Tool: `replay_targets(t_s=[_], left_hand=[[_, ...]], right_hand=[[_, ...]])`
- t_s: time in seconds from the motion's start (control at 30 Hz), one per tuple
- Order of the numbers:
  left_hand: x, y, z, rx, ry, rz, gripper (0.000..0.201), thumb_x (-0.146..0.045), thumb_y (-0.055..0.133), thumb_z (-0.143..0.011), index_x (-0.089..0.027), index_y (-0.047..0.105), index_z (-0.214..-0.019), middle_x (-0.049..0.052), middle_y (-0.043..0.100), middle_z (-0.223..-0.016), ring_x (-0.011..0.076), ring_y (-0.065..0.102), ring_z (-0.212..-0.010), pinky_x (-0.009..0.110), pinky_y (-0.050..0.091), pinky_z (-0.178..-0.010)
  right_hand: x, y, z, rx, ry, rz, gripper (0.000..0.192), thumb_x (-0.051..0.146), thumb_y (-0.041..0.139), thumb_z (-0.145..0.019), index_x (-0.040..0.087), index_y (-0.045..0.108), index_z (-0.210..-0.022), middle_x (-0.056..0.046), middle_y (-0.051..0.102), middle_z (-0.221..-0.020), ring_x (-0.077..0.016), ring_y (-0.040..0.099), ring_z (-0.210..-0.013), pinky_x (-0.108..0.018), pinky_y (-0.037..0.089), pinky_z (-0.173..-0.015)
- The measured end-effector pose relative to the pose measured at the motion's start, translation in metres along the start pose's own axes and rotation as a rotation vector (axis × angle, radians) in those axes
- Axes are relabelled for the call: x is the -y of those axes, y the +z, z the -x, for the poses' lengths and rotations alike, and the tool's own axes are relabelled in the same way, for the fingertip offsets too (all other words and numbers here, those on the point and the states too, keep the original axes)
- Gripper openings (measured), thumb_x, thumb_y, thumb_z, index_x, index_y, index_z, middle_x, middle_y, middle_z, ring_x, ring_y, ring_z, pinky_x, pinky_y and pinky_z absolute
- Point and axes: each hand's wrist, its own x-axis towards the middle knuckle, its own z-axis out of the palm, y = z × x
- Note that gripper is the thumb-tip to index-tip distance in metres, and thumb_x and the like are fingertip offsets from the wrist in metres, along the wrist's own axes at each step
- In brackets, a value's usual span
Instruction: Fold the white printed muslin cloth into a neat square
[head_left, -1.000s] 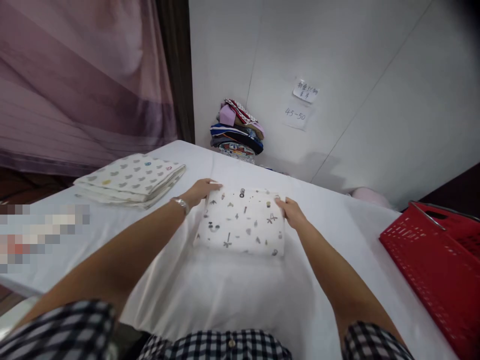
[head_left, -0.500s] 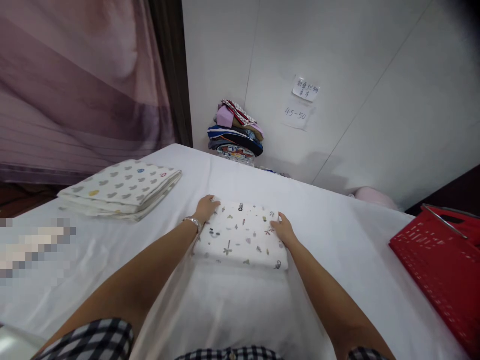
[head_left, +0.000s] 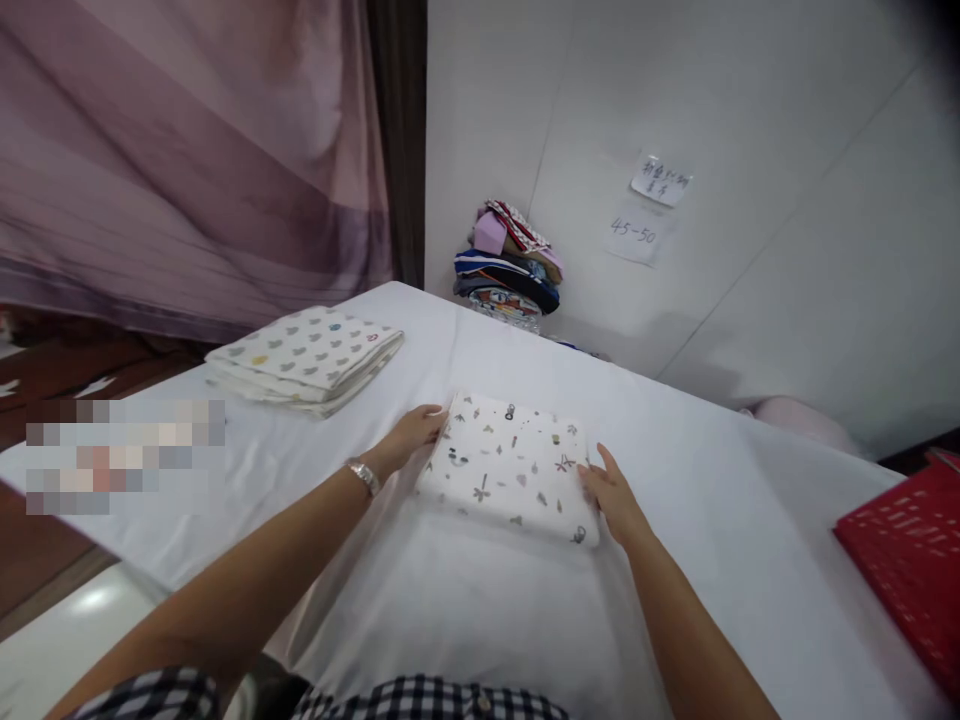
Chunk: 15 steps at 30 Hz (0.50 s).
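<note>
A folded white cloth (head_left: 510, 475) printed with small leaves, insects and figures lies flat on the white-covered table (head_left: 465, 620) in front of me. At its upper left edge is my left hand (head_left: 411, 432), a silver bracelet on the wrist, its fingers stretched out towards the cloth. By the right edge, my right hand (head_left: 611, 492) is open, thumb and fingers apart, fingertips at the cloth's side. Farther left lies a second folded cloth (head_left: 307, 350), cream with grey mouse-head shapes and a few coloured ones.
A red perforated plastic basket (head_left: 907, 560) stands at the right edge. Behind the table, a stack of folded fabrics (head_left: 510, 265) sits against the white wall. A pink curtain (head_left: 187, 150) hangs on the left. Handwritten paper notes (head_left: 641, 235) are stuck to the wall.
My hands have loosened from the folded cloth's sides and moved slightly outward. The cloth stays on the table. The view has swung left, so everything appears farther right.
</note>
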Motion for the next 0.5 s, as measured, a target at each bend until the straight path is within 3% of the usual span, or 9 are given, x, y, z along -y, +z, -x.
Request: replay_targets(t_s=[0.1, 0.2, 0.33, 0.5], left_hand=[[0.014, -0.004, 0.027, 0.000, 0.050, -0.043, 0.058, -0.042, 0.065, -0.073, -0.013, 0.051, -0.121, 0.011, 0.067, -0.109, 0.0204, 0.064, -0.094, 0.030, 0.051, -0.079], [0.028, 0.000, 0.050, -0.072, 0.143, -0.176, 0.054, -0.043, 0.066, -0.070, -0.017, 0.055, -0.117, 0.010, 0.065, -0.114, 0.0220, 0.063, -0.096, 0.031, 0.050, -0.081], [0.044, 0.011, 0.068, -0.166, 0.258, -0.383, 0.046, -0.036, 0.054, -0.079, -0.021, 0.053, -0.123, 0.007, 0.063, -0.119, 0.0201, 0.063, -0.092, 0.033, 0.048, -0.084], [0.050, 0.015, 0.074, -0.240, 0.307, -0.546, 0.045, -0.030, 0.044, -0.085, -0.020, 0.048, -0.129, 0.008, 0.059, -0.124, 0.0208, 0.060, -0.103, 0.033, 0.047, -0.090]], right_hand=[[-0.015, -0.005, 0.019, 0.031, -0.023, -0.045, 0.090, 0.044, 0.068, -0.074, 0.027, 0.020, -0.148, -0.009, 0.050, -0.138, -0.0244, 0.059, -0.111, -0.036, 0.054, -0.084], [-0.035, -0.005, 0.025, 0.027, -0.113, -0.006, 0.087, 0.046, 0.068, -0.073, 0.025, 0.027, -0.146, -0.008, 0.044, -0.143, -0.0250, 0.053, -0.120, -0.038, 0.048, -0.095], [-0.057, 0.002, 0.023, -0.084, -0.266, 0.268, 0.069, 0.046, 0.060, -0.076, 0.021, 0.044, -0.138, -0.007, 0.042, -0.144, -0.0264, 0.040, -0.132, -0.041, 0.034, -0.108], [-0.057, 0.011, 0.032, -0.183, -0.493, 0.698, 0.052, 0.042, 0.044, -0.086, 0.019, 0.051, -0.132, -0.008, 0.020, -0.155, -0.0287, 0.029, -0.137, -0.045, 0.032, -0.109]])
